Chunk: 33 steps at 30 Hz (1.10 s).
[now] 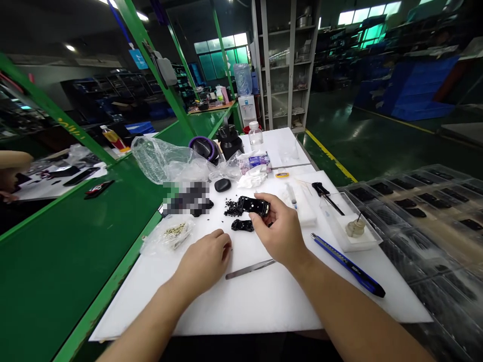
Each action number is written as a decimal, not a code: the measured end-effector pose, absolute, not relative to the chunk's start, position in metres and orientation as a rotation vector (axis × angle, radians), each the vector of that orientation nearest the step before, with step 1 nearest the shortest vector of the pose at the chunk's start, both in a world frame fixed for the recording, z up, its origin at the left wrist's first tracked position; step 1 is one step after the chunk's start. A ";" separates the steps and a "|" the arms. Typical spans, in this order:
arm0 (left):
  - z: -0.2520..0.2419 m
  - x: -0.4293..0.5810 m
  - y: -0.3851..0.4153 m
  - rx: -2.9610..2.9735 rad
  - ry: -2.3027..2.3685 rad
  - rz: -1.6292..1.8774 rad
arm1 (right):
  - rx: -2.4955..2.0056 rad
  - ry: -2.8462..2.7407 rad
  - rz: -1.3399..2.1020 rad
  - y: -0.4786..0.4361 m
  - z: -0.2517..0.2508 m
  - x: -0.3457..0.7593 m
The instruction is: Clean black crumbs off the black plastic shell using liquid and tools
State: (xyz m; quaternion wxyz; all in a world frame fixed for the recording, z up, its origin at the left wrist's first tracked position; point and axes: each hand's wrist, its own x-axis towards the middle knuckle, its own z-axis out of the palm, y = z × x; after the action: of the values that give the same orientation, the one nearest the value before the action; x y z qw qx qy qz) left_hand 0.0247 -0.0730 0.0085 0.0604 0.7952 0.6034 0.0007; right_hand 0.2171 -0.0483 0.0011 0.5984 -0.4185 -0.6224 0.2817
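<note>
My right hand [282,229] grips a black plastic housing [253,205] by its right end, thumb in front and fingers behind. Just below it lies a second black plastic part [242,225], partly covered by my right hand. A pile of tiny black pieces [232,207] is left of the held housing. My left hand [207,259] rests on the white work sheet [241,306] with its fingers curled inward; whatever they may hold is hidden. Metal tweezers [249,269] lie flat between my two hands.
A bag of small brass-coloured parts [175,234] sits at left. On the right are a blue utility knife [349,264], a black-handled tool [327,197] and a clear box [354,236] holding a small jar. Tissues [253,177] and a bottle [255,134] stand farther back; trays [426,211] flank the table.
</note>
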 end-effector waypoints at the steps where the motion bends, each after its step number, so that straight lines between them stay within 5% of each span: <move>1: 0.003 0.025 -0.076 2.349 1.883 0.109 | -0.972 -1.453 0.642 -0.048 0.000 0.216; 7: -0.018 0.028 -0.086 2.162 1.996 0.451 | -0.990 -1.483 0.694 -0.047 -0.004 0.214; 25: 0.009 0.015 -0.069 2.425 1.593 0.255 | -1.084 -1.539 0.762 -0.051 -0.002 0.212; 33: 0.033 0.018 -0.018 1.588 1.400 1.025 | -1.078 -1.408 0.958 -0.053 -0.003 0.214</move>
State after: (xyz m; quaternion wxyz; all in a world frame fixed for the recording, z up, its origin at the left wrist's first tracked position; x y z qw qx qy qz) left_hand 0.0183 -0.0179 0.0327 0.3848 0.6231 0.5494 0.4022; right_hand 0.2138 -0.0534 -0.0026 0.5337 -0.4524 -0.5908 0.4018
